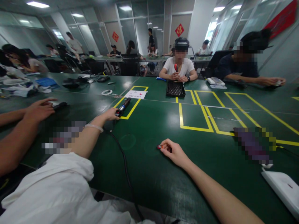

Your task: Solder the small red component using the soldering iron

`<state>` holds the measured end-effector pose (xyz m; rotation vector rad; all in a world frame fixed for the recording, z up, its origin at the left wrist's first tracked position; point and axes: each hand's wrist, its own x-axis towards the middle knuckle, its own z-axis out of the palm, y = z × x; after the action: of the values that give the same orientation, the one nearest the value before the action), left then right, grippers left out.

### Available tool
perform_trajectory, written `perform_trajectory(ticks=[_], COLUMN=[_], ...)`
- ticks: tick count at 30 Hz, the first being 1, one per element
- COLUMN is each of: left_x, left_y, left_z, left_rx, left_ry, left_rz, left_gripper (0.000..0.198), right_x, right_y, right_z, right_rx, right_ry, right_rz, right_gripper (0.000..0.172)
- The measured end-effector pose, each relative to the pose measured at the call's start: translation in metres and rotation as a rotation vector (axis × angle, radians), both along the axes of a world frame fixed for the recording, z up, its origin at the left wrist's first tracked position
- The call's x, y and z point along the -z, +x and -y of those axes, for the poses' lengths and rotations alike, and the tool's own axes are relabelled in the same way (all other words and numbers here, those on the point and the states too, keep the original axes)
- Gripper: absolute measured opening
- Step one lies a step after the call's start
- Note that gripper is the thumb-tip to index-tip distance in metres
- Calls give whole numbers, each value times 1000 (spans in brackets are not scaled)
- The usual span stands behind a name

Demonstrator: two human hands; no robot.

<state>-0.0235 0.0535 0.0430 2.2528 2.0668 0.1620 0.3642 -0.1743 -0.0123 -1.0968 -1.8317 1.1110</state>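
Note:
My left hand (109,114) reaches out over the green table (163,124) and closes on the near end of a black corded electric screwdriver (123,106) that lies across a yellow taped line. Its black cable (125,168) trails back toward me. My right hand (174,151) rests on the table closer in, fingers curled, pinching a small red and silver part (159,147) at its fingertips.
A white sheet (135,94) lies beyond the screwdriver. A black tray (175,89) sits before a seated person in white opposite. Another person's hand (38,109) rests at my left by a black object. A white box (282,186) lies at the right edge.

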Motion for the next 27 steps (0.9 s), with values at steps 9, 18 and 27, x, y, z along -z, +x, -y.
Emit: perform_trajectory(ticks=[9,18,27], left_x=[15,23,18], left_y=[24,97,165], left_z=[32,124,203], left_rx=[26,61,334], left_ry=[-53,38,100], left_rz=[-79,-41,34], left_gripper=[66,63,56], right_x=[4,0,2], right_y=[1,-3,-3], right_z=[-1,-1,1], right_rx=[-11,17,85], right_ry=[26,18,106], right_rz=[-8,0,69], right_gripper=[12,10,7])
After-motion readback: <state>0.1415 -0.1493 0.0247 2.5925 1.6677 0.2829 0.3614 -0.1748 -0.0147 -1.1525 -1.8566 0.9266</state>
